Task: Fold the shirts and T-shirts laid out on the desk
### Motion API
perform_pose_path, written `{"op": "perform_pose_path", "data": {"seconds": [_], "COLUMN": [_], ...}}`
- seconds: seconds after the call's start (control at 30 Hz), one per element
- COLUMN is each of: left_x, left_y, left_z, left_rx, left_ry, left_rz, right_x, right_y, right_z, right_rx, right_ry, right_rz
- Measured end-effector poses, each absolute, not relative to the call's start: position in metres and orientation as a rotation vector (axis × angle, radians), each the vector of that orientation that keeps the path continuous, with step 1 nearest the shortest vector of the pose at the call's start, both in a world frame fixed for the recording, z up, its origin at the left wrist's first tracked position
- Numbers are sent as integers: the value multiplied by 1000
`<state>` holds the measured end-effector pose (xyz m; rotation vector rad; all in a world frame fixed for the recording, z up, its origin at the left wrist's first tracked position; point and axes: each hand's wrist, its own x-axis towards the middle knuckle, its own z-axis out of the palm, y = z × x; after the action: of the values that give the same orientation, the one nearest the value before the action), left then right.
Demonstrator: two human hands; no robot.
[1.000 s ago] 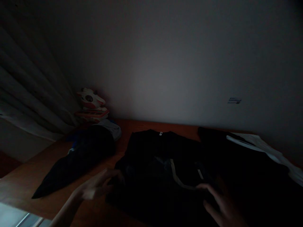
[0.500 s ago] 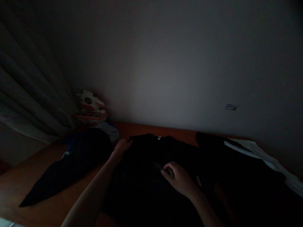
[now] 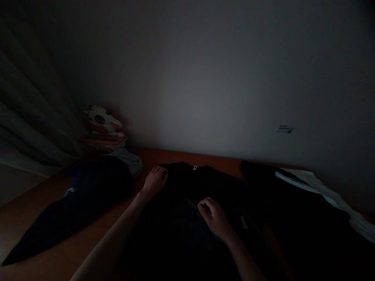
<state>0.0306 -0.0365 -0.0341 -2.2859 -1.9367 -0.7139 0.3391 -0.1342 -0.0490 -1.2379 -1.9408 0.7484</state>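
Note:
A black shirt with a small white neck label lies spread out in front of me, its collar towards the wall. At its upper left shoulder my left hand is closed, fingers curled on the cloth. My right hand is over the middle of the shirt, thumb and fingertips brought together. A faint raised fold of fabric runs to its fingertips. A small pale tag shows right of that hand. Dim light hides most of the shirt's lower outline.
Dark clothing with a grey piece lies on the wooden surface at left. More black clothing and white cloth lie at right. A cow-shaped toy stands by the curtain; a wall rises behind.
My left hand has turned and its fingers have curled in at the shirt's shoulder. My right hand has shifted slightly left and stays pinched. The view has moved a little.

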Motion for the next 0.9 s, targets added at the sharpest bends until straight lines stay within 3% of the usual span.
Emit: {"op": "perform_pose_path", "data": {"seconds": [0.23, 0.43, 0.6, 0.9], "left_x": [37, 38, 73, 96], "left_y": [-87, -76, -64, -77], "left_z": [-70, -55, -43, -66], "left_rx": [-2368, -2381, -2338, -2429], "left_ry": [-1930, -2049, -2073, -1836], "left_rz": [-341, -141, -189, -156], "right_x": [339, 339, 339, 336], "right_y": [-134, -134, -132, -137], "right_z": [-51, -52, -52, -49], "right_rx": [-1233, -1213, -1231, -1203], "right_ry": [-1946, -1936, -1937, -1833], "right_rz": [735, 733, 721, 719]}}
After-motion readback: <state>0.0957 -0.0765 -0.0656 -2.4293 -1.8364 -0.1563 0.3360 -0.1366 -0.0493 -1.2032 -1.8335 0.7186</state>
